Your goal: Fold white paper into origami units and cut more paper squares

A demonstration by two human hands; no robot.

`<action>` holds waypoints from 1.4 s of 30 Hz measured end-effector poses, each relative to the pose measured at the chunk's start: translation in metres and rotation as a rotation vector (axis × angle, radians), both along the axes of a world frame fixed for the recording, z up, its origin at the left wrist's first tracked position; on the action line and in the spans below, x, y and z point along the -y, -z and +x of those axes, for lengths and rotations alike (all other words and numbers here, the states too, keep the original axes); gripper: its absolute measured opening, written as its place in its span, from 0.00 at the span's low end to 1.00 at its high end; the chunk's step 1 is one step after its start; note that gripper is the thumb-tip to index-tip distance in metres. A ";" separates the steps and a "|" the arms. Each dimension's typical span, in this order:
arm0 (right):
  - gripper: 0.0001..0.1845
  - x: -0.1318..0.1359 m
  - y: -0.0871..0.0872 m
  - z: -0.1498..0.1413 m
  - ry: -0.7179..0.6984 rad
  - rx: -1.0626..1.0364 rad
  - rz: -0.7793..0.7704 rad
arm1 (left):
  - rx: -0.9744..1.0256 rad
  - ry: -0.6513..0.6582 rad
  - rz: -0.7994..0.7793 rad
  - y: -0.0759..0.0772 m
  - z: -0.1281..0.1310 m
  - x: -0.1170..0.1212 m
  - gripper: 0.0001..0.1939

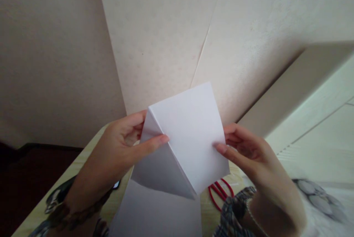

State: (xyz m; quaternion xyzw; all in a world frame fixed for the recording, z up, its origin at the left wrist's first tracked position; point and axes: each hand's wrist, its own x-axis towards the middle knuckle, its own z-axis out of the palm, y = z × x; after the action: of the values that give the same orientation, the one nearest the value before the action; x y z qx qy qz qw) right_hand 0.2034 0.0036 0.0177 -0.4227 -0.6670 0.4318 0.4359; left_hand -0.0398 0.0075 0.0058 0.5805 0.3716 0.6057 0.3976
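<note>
A folded sheet of white paper (190, 130) is held up in front of me, with a crease running slantwise and a shaded flap on its left side. My left hand (124, 141) pinches its left edge, the thumb lying over the crease and the fingers behind. On the right edge, my right hand (246, 148) grips the paper between thumb and fingers. Below it, more white paper (160, 215) lies on the table; whether the two are joined I cannot tell.
Red-handled scissors (221, 192) lie on the pale wooden table (85, 159), partly hidden by the paper and my right sleeve. A dark object (116, 184) shows beside my left wrist. Light patterned walls (166, 37) meet behind the table, and a white panel (318, 133) stands at right.
</note>
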 end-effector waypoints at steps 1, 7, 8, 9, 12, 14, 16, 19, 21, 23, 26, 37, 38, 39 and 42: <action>0.04 0.001 0.000 -0.001 -0.002 -0.018 -0.011 | 0.000 -0.022 0.010 0.000 0.001 0.000 0.11; 0.09 0.003 0.003 -0.007 -0.059 -0.054 -0.135 | 0.002 -0.126 0.028 0.000 0.002 0.004 0.10; 0.10 0.003 0.004 -0.008 -0.059 -0.026 -0.124 | 0.011 -0.144 0.028 0.001 0.001 0.004 0.10; 0.09 0.002 0.005 -0.008 -0.058 0.009 -0.111 | 0.021 -0.159 0.029 0.002 0.001 0.004 0.10; 0.08 -0.001 0.007 -0.010 -0.042 0.100 -0.118 | 0.043 -0.166 0.031 0.004 0.001 0.002 0.09; 0.11 -0.002 0.007 -0.011 -0.008 0.083 -0.140 | 0.053 -0.142 0.020 0.004 0.001 -0.001 0.10; 0.13 -0.002 0.007 -0.013 0.030 0.012 -0.163 | 0.062 -0.076 -0.018 0.003 0.001 -0.003 0.13; 0.12 0.000 0.008 -0.015 0.084 -0.068 -0.167 | 0.064 0.011 -0.080 -0.001 0.000 -0.004 0.17; 0.11 0.001 0.008 -0.015 0.127 -0.087 -0.133 | 0.047 0.024 -0.102 -0.002 -0.002 -0.006 0.18; 0.10 0.001 0.009 -0.015 0.183 -0.112 -0.086 | 0.016 0.030 -0.130 -0.002 -0.005 -0.008 0.18; 0.08 -0.001 0.009 -0.014 0.290 -0.165 -0.009 | -0.052 0.027 -0.165 0.001 -0.012 -0.011 0.17; 0.10 -0.007 0.011 -0.013 0.352 -0.094 0.064 | -0.272 -0.171 -0.066 0.006 -0.029 -0.016 0.12; 0.10 -0.007 0.011 -0.013 0.351 -0.090 0.052 | -0.280 -0.170 -0.060 0.006 -0.030 -0.015 0.12; 0.10 -0.007 0.010 -0.012 0.346 -0.096 0.036 | -0.282 -0.176 -0.053 0.005 -0.032 -0.015 0.12; 0.11 -0.004 0.010 -0.008 0.315 -0.120 0.032 | -0.242 -0.222 -0.033 0.005 -0.035 -0.013 0.12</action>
State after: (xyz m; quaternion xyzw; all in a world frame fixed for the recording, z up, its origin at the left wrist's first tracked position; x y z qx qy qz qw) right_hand 0.1958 0.0074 0.0082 -0.4888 -0.5719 0.3719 0.5437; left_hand -0.0746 0.0202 0.0010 0.5979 0.4886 0.5654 0.2898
